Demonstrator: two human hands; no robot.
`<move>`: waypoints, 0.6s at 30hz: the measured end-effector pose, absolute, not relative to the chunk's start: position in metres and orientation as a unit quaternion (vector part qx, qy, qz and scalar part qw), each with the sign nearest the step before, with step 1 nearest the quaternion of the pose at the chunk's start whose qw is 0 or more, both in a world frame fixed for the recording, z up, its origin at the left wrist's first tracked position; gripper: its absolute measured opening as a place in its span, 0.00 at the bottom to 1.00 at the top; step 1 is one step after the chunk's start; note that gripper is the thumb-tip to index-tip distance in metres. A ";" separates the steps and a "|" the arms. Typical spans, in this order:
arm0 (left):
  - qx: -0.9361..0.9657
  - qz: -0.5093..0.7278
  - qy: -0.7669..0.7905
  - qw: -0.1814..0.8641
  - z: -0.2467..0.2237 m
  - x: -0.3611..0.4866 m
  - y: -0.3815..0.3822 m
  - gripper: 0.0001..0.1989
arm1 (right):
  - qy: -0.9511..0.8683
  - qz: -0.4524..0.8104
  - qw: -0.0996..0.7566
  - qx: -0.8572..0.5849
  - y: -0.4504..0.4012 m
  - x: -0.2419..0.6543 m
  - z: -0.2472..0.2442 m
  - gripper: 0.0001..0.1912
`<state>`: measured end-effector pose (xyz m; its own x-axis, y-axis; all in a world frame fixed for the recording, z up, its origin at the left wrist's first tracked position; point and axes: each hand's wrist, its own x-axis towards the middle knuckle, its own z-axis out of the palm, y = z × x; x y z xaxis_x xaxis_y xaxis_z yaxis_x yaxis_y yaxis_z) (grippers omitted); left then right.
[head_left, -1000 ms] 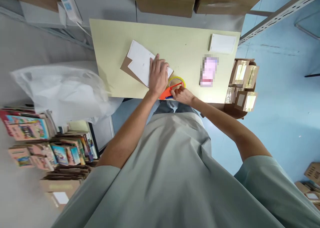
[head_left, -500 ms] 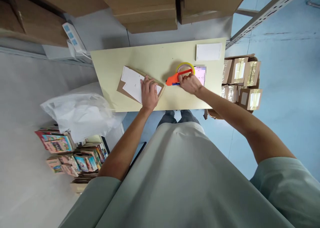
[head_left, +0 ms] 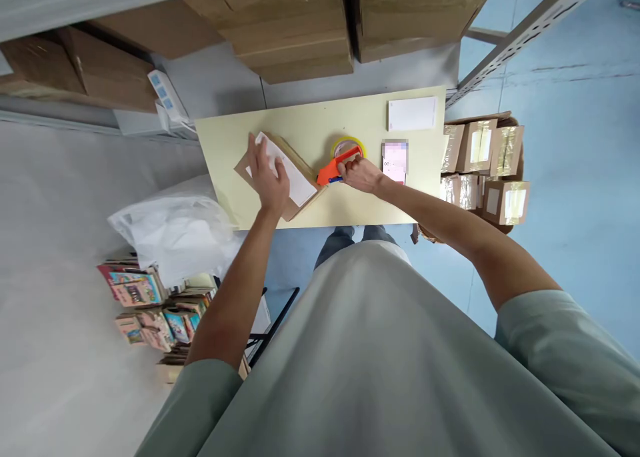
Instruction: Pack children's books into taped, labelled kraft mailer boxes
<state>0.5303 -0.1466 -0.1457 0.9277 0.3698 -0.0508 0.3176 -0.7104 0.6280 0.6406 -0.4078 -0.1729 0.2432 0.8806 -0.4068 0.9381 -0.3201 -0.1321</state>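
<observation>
My left hand has its fingers spread over a white sheet lying on a flat brown cardboard piece. Nothing is gripped in it. In my right hand is the handle of an orange tape dispenser with a yellow-rimmed roll of tape. The dispenser's front end is at the right corner of the cardboard. All of this is on a pale yellow table. To the right of my right hand lies a phone with a lit screen.
A stack of white paper sits at the table's back right. Large cardboard boxes stand behind. Small taped boxes fill a carton at the right. At the left are a white plastic bag, books and a power strip.
My left hand has shifted left and its fingers have spread. My right hand has brought the tape dispenser left to the cardboard's corner. The camera view has shifted slightly.
</observation>
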 end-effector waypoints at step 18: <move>0.947 -0.068 0.047 0.310 -0.154 0.496 -0.186 0.31 | 0.608 -0.276 -0.023 0.744 -0.372 0.512 -0.163 0.30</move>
